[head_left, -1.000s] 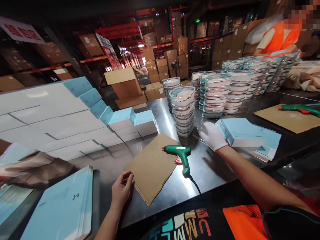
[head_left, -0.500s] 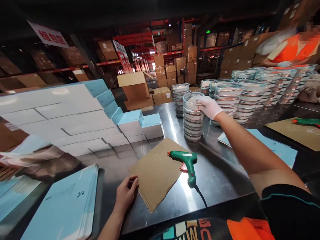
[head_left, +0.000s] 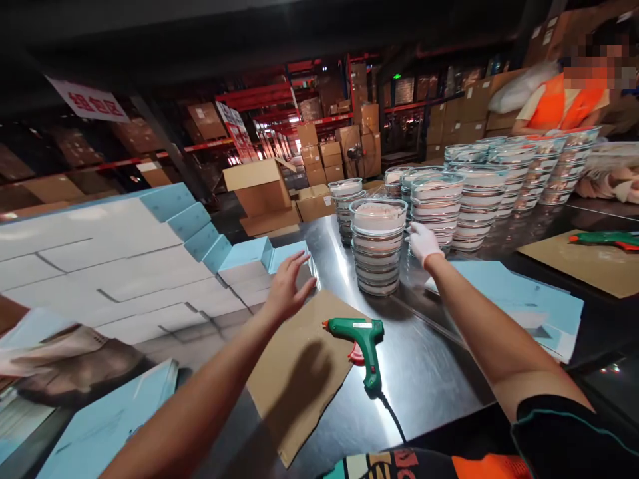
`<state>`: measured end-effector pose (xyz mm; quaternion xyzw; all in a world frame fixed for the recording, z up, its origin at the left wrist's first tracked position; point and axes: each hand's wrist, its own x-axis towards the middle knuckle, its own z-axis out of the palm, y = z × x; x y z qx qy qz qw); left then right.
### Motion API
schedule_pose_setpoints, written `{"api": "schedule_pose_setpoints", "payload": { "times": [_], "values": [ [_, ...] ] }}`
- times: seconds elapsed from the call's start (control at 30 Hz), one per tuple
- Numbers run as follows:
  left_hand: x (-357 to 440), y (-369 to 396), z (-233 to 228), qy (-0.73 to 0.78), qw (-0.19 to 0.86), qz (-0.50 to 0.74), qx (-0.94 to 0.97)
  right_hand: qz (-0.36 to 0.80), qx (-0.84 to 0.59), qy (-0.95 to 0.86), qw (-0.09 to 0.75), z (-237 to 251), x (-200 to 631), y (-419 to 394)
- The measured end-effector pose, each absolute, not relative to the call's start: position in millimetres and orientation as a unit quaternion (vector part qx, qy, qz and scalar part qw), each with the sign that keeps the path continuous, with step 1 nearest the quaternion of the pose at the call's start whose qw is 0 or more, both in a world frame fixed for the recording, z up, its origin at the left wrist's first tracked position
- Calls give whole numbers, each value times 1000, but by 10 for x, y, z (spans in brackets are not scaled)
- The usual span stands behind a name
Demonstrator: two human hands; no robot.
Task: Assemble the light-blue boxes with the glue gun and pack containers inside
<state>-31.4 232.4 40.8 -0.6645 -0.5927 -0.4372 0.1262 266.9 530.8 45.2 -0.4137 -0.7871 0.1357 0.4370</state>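
A dim warehouse with red racking and stacked cardboard cartons lies behind a shiny metal surface (head_left: 424, 359). The gloved right hand (head_left: 423, 242) reaches forward to the right side of the nearest stack of clear round containers (head_left: 377, 245), which stands upright on the surface among more such stacks further back; its fingers are loosely curled beside the stack, and whether they touch it cannot be told. The bare left hand (head_left: 287, 287) hovers with fingers spread wide and holds nothing, just in front of the small blue-topped boxes (head_left: 264, 256) that end a long stepped row of white boxes (head_left: 100, 266). Below that hand a sheet of brown cardboard (head_left: 299, 372) lies flat, and a green glue gun (head_left: 360, 339) rests on its right edge, cord trailing toward the person. Flat blue sheets (head_left: 519, 299) lie to the right of the right arm. A person in an orange vest (head_left: 564, 100) stands at the far right behind the stacks.
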Motion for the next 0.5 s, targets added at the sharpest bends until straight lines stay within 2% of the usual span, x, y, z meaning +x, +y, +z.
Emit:
{"api": "schedule_pose_setpoints", "payload": {
  "times": [0.13, 0.23, 0.33, 0.5],
  "values": [
    [-169, 3721, 1273, -572, 61, -422, -701, 161, -416, -790, 420, 221, 2653, 5261],
    [-54, 4390, 1540, -575, 21, -364, -732, 162, -423, -793, 408, 225, 2628, 5334],
    [-1, 4586, 1513, -579, -25, -298, -758, 161, -427, -798, 393, 253, 2648, 5407],
    [-72, 4316, 1468, -580, -45, -259, -771, 177, -399, -824, 362, 242, 2737, 5473]
  ]
}}
